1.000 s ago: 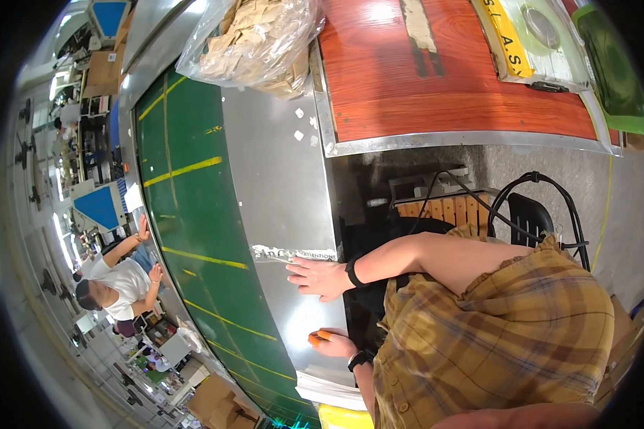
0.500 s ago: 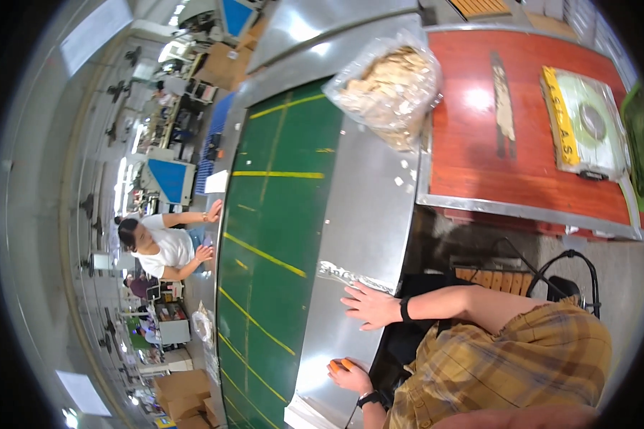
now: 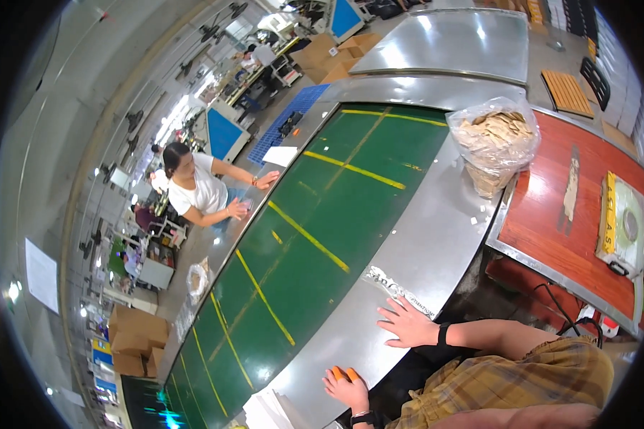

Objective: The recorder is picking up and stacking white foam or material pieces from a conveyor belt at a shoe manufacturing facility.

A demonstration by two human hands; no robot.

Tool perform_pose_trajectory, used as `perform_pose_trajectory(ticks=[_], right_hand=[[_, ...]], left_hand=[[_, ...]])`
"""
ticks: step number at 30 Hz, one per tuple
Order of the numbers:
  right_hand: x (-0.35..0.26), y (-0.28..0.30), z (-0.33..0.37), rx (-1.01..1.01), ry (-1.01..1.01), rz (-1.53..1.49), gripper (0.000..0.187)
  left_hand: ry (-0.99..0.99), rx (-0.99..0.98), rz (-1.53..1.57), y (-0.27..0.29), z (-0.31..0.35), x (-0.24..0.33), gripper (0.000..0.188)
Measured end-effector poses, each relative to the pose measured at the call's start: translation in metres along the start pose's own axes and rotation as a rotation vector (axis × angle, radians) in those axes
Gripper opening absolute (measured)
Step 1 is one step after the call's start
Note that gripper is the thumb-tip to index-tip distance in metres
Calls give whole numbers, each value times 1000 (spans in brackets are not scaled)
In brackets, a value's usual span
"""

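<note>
My right hand [image 3: 410, 323], a dark band at its wrist, lies palm down on the metal edge [image 3: 401, 250] beside the green conveyor belt [image 3: 315, 200]. Its fingers are spread, and nothing shows in them. They lie next to a flat clear plastic strip with dark print [image 3: 386, 281]. Lower in the picture, my left hand [image 3: 347, 391] rests on the same metal edge, fingers apart and slightly bent. Orange finger covers [image 3: 343, 373] sit on two of its fingertips, and no object is visible in it. A stack of white sheets [image 3: 268, 411] lies close to the left hand.
A clear bag of tan flat pieces [image 3: 499, 136] stands at the metal edge, beside a red tabletop [image 3: 544, 207]. On that tabletop lies a wrapped white-and-yellow package [image 3: 625, 225]. Across the belt stands a person in white [image 3: 193, 186]. Cardboard boxes [image 3: 132, 336] stand at lower left.
My view has turned, so the belt and tables appear tilted differently. Both hands stay on the metal edge. The person across has lowered their head toward their hands.
</note>
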State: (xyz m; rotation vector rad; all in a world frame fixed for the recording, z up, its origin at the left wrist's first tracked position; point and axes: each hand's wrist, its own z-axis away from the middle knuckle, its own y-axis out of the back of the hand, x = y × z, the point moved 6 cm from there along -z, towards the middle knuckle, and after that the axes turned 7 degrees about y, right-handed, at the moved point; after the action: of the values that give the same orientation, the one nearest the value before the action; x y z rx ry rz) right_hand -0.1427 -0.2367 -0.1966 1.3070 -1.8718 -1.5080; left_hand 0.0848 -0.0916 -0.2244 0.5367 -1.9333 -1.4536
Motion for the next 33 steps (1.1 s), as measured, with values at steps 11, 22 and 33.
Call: perform_pose_trajectory(ticks=[11,22,33], right_hand=[[10,-2,-21,-61,-54,-150,62],[-3,-7,-20,-115,25,-150,68],[2,-27,-15,-53,100,-70,68]], left_hand=[[-42,22,-58,-3,-15,5,50],[62,-65,-29,3,-11,-2,52],[59,-57,16,7,-16,0,50]])
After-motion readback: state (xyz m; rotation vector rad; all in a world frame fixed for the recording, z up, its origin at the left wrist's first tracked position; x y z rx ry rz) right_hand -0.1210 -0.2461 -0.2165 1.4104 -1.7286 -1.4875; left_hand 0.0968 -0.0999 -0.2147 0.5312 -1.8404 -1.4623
